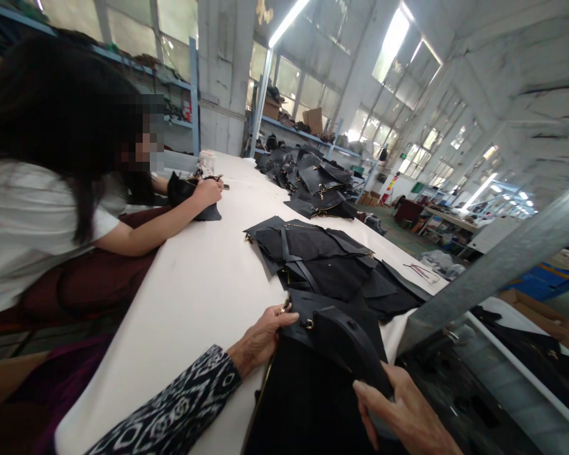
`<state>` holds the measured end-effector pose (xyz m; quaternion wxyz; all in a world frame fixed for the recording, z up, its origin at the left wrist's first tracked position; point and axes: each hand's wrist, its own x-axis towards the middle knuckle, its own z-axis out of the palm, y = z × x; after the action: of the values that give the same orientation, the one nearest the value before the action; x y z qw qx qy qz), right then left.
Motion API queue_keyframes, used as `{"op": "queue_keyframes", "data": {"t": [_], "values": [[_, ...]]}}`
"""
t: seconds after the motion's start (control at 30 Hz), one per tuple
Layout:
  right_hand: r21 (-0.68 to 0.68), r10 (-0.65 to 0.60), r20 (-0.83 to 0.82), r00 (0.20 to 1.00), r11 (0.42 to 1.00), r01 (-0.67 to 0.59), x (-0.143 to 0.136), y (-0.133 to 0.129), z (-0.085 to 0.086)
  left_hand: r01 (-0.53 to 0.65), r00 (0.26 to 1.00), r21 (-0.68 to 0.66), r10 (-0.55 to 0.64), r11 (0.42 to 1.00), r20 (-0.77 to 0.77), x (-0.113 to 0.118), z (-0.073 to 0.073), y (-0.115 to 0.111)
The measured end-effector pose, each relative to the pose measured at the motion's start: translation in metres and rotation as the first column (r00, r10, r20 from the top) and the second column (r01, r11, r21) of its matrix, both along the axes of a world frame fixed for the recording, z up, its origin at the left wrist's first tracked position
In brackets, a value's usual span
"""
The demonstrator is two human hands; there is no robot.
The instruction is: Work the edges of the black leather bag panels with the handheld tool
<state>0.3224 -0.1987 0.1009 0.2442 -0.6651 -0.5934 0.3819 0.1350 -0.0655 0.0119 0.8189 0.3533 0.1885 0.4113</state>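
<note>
Strap (pixel 360 344) (black) in right hand (pixel 398 407)

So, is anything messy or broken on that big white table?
Nothing looks spilled or broken. The far heap of black pieces looks messiest, all jumbled with corners poking out. The nearer black stack is askew too: its edges don't line up. The black piece in the left hand and right hand shows no clear damage.

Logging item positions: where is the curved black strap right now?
In the head view, the curved black strap is low and just right of centre, its near end in the right hand, with the left hand to its left.
</note>
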Motion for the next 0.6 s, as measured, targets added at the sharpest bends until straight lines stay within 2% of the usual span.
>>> {"op": "queue_keyframes", "data": {"t": [0.17,0.27,0.37,0.47,0.57,0.6], "values": [[-0.001,0.009,0.009,1.0,1.0,-0.009,0.012,-0.011,0.003,-0.175,0.981,-0.074,0.167,0.982,-0.102,-0.005,0.001,0.013],[0.005,-0.014,0.015,1.0,1.0,0.014,0.02,-0.017,0.005,-0.324,0.923,-0.076,0.298,0.943,-0.245,-0.014,0.0,0.026],[0.02,-0.047,0.024,0.999,0.999,0.046,0.028,-0.022,0.005,-0.404,0.852,-0.028,0.365,0.914,-0.374,-0.023,-0.002,0.036],[0.024,-0.073,0.039,0.997,0.997,0.072,0.035,-0.025,0.0,-0.423,0.794,0.044,0.394,0.905,-0.463,-0.028,-0.004,0.041],[0.012,-0.07,0.007,0.998,0.997,0.07,0.039,-0.027,-0.004,-0.435,0.69,0.153,0.438,0.887,-0.577,-0.034,-0.002,0.044],[0.006,-0.07,-0.012,0.997,0.998,0.07,0.04,-0.028,-0.005,-0.443,0.629,0.215,0.473,0.87,-0.617,-0.037,0.0,0.044]]}}
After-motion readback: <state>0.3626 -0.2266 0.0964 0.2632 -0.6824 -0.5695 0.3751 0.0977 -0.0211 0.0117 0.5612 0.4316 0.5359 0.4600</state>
